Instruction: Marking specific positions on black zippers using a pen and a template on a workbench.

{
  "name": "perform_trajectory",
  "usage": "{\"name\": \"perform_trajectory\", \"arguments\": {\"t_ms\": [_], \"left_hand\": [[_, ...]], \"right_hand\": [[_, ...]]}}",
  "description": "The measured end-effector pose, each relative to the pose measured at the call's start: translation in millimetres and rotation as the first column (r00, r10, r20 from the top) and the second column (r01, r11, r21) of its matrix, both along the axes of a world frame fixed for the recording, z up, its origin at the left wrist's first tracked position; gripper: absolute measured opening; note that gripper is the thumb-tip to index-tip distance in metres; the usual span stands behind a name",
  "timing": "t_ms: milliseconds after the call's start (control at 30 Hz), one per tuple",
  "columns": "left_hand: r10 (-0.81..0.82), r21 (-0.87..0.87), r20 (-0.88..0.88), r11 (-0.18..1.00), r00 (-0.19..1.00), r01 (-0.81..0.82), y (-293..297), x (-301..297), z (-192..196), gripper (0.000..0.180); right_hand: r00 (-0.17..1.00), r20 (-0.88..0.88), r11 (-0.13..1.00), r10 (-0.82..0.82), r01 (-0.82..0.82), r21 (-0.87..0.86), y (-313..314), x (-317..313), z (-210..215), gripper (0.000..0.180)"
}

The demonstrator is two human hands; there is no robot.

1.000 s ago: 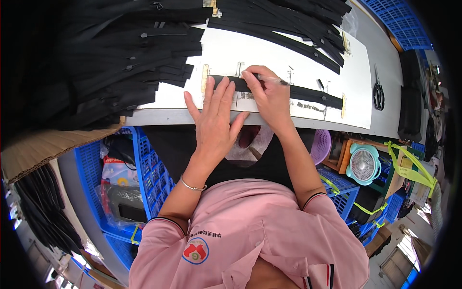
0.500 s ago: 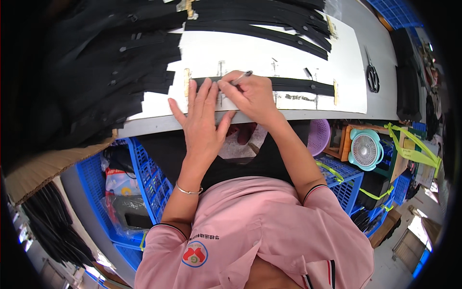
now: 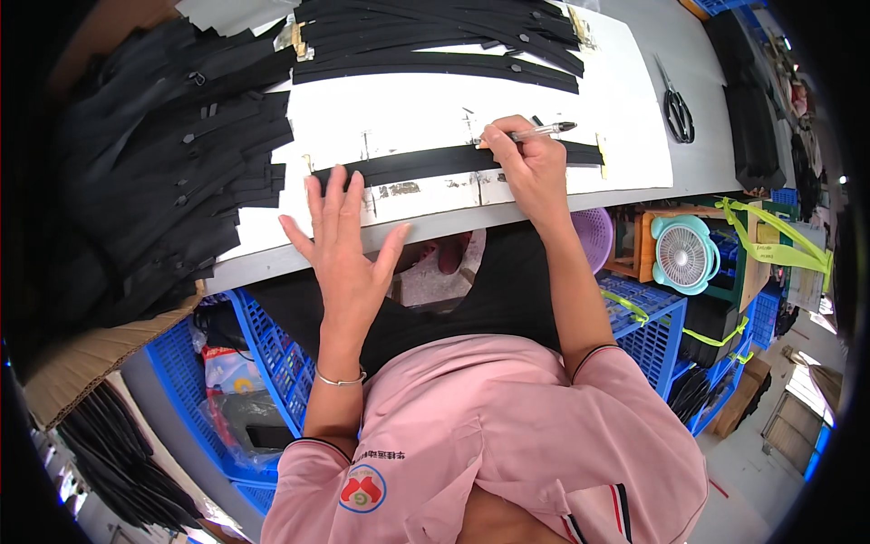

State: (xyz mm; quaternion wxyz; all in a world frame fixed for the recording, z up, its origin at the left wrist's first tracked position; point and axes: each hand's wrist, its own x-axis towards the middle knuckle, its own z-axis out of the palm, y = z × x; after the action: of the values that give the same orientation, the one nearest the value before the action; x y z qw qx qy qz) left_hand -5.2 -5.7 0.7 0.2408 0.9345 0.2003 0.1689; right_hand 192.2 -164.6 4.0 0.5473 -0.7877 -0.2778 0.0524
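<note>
A black fabric strip (image 3: 417, 166) lies across the white board (image 3: 399, 113), near the table's front edge. My left hand (image 3: 340, 227) rests with spread fingers at the strip's left end, its fingertips on the fabric. In my right hand (image 3: 533, 168) is a pen (image 3: 544, 131), slanted so that its tip points left toward the strip's upper edge. Whether the tip touches the fabric I cannot tell. Dark marks and lines are drawn on the board around the strip. Pieces of yellowish tape (image 3: 600, 150) sit near the strip's right end.
Black strips (image 3: 435, 68) lie farther back on the board, and a large heap of black fabric pieces (image 3: 181, 145) covers the left. Scissors (image 3: 675, 109) rest at the right. Below the table stand blue crates (image 3: 263, 344), a purple basket (image 3: 591, 238) and a turquoise fan (image 3: 684, 255).
My right hand with the pen has moved right along the strip, away from my left hand. My left hand stays at the strip's left end, fingers now more spread. The view has shifted somewhat.
</note>
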Motion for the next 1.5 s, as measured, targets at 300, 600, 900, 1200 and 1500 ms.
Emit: {"name": "perform_trajectory", "arguments": {"t_ms": [300,600,900,1200,1500], "left_hand": [[-0.241,-0.068,0.060,0.967,0.969,0.244,-49,44,5,0.078],[-0.234,-0.064,0.007,0.970,0.972,0.234,-52,47,2,0.068],[-0.231,-0.022,0.046,0.972,0.972,0.232,-52,49,-2,0.066],[-0.248,-0.031,0.018,0.968,0.969,0.248,-53,50,0,0.066],[-0.218,-0.020,-0.011,0.976,0.976,0.218,-55,49,1,0.064]], "right_hand": [[0.999,0.045,0.999,-0.012,0.014,-0.029,7,-1,-2,0.016],[0.997,0.074,0.997,-0.026,0.031,-0.072,1,-2,-4,0.018],[0.990,0.034,0.991,0.134,-0.135,0.011,-5,3,-11,0.021],[0.981,-0.099,0.985,0.168,-0.163,0.059,-13,2,2,0.019],[0.982,-0.172,0.962,-0.082,0.123,0.243,-84,51,6,0.018]]}}
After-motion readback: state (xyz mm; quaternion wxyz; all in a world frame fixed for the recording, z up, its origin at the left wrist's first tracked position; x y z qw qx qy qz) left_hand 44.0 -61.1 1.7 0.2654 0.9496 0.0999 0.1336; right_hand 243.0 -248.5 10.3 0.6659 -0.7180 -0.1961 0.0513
